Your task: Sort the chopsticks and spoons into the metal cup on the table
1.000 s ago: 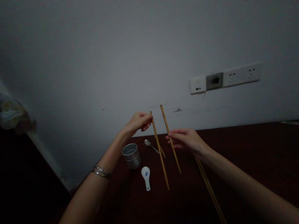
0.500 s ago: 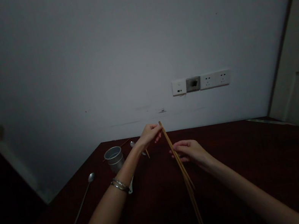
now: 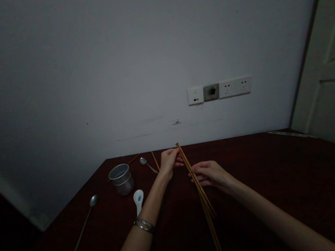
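A pair of wooden chopsticks (image 3: 190,169) slants between my hands, upper ends pointing toward the wall. My left hand (image 3: 170,161) pinches them near the top. Lower down, my right hand (image 3: 211,175) has its thumb and fingers closed around the same sticks. More chopsticks (image 3: 212,232) extend below these toward me; whether they are held or lie on the table I cannot tell. Beside my left forearm lies a white ceramic spoon (image 3: 138,198), its handle partly covered by the arm. A small metal spoon (image 3: 143,161) and a single chopstick (image 3: 155,160) lie behind my left hand.
On the dark red table (image 3: 264,195), a metal cup (image 3: 122,180) stands at the left, with a thin stick (image 3: 134,158) behind it. A long-handled metal spoon (image 3: 84,226) lies farther left. The wall with sockets (image 3: 226,88) closes off the back; a door (image 3: 333,70) is at right.
My left hand and the chopstick tops have come slightly down and nearer. The left forearm has shifted right in view, uncovering the ceramic spoon. The whole view has shifted slightly.
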Action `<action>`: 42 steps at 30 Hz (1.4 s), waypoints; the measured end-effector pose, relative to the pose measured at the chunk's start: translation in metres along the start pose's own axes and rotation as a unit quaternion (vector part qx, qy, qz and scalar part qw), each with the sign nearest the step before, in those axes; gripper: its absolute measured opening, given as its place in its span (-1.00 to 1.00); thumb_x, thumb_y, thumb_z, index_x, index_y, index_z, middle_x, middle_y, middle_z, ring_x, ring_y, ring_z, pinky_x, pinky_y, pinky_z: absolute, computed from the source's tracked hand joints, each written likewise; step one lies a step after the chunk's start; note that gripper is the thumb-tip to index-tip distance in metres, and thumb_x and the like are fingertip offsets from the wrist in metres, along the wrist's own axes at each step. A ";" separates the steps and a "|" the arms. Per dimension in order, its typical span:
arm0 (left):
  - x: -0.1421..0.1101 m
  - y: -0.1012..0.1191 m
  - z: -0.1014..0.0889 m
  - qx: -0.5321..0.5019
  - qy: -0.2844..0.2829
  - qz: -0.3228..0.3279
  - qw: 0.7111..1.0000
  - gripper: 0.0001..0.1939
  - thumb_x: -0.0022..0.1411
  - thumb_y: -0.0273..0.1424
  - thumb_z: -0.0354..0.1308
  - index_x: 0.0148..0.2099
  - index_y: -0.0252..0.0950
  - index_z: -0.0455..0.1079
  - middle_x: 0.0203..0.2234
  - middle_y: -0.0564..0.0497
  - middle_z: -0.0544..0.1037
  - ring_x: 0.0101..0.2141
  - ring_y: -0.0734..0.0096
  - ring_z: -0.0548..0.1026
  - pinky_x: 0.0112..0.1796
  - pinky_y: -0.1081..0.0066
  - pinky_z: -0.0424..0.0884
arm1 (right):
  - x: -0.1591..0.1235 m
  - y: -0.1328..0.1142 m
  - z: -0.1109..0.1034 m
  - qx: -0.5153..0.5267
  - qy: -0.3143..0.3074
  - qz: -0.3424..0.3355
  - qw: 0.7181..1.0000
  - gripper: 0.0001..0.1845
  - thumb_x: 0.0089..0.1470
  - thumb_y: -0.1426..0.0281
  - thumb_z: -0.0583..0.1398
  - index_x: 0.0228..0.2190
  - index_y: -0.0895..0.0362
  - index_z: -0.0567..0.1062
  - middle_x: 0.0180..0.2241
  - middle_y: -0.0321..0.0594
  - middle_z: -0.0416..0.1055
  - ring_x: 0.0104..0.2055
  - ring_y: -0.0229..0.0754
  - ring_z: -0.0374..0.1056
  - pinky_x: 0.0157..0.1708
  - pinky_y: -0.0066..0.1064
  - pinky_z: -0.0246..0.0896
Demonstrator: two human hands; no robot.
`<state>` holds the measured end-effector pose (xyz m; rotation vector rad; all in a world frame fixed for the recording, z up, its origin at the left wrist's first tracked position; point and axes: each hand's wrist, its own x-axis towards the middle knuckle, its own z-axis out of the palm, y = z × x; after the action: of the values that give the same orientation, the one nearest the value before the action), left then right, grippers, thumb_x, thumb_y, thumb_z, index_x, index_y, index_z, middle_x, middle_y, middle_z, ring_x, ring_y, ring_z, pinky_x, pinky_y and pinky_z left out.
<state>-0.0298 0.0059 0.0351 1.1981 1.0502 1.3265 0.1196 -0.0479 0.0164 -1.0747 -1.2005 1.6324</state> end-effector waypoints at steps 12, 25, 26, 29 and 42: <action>-0.001 -0.015 -0.005 -0.052 0.007 -0.105 0.993 -0.85 -0.02 -0.43 0.23 -0.41 -0.44 0.38 -0.56 -0.10 0.51 -0.57 0.44 0.48 -0.51 0.46 0.41 | 0.006 0.009 0.000 -0.034 0.001 0.031 0.999 -0.84 -0.16 0.45 0.22 -0.43 0.25 0.41 -0.43 -0.10 0.49 -0.51 -0.29 0.41 -0.53 -0.51 0.32; -0.007 -0.019 0.007 -0.034 -0.061 -0.108 0.992 -0.83 -0.04 -0.43 0.26 -0.42 -0.46 0.39 -0.58 -0.08 0.50 -0.57 0.45 0.47 -0.51 0.47 0.41 | 0.005 0.006 -0.004 -0.108 0.026 0.028 0.993 -0.81 -0.16 0.34 0.26 -0.53 0.24 0.45 -0.63 -0.28 0.39 -0.62 -0.40 0.28 -0.61 -0.56 0.30; -0.009 -0.019 0.009 -0.033 -0.063 -0.107 0.992 -0.83 -0.03 -0.43 0.25 -0.42 -0.46 0.39 -0.58 -0.08 0.50 -0.57 0.45 0.47 -0.51 0.48 0.41 | 0.005 0.005 -0.004 -0.113 0.030 0.031 0.993 -0.81 -0.17 0.34 0.26 -0.54 0.24 0.45 -0.66 -0.31 0.36 -0.63 -0.40 0.28 -0.62 -0.57 0.30; -0.013 -0.019 0.013 -0.030 -0.073 -0.101 0.992 -0.85 -0.01 -0.44 0.24 -0.41 -0.45 0.38 -0.57 -0.08 0.50 -0.56 0.45 0.48 -0.51 0.49 0.41 | 0.002 0.002 -0.006 -0.129 0.037 0.041 0.990 -0.83 -0.17 0.36 0.27 -0.56 0.24 0.44 -0.69 -0.33 0.34 -0.66 -0.42 0.27 -0.64 -0.61 0.27; -0.004 -0.028 -0.002 -0.001 -0.061 -0.087 0.994 -0.79 0.08 -0.34 0.14 -0.37 -0.44 0.35 -0.60 -0.04 0.46 -0.60 0.48 0.46 -0.56 0.49 0.41 | 0.004 0.012 -0.028 -0.206 0.069 0.100 0.971 -0.82 -0.17 0.43 0.25 -0.68 0.23 0.40 -0.80 -0.35 0.30 -0.75 -0.42 0.22 -0.70 -0.63 0.21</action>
<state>-0.0286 0.0053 0.0064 1.1432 1.0397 1.1054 0.1430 -0.0389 -0.0005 -1.5858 -1.4109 1.4572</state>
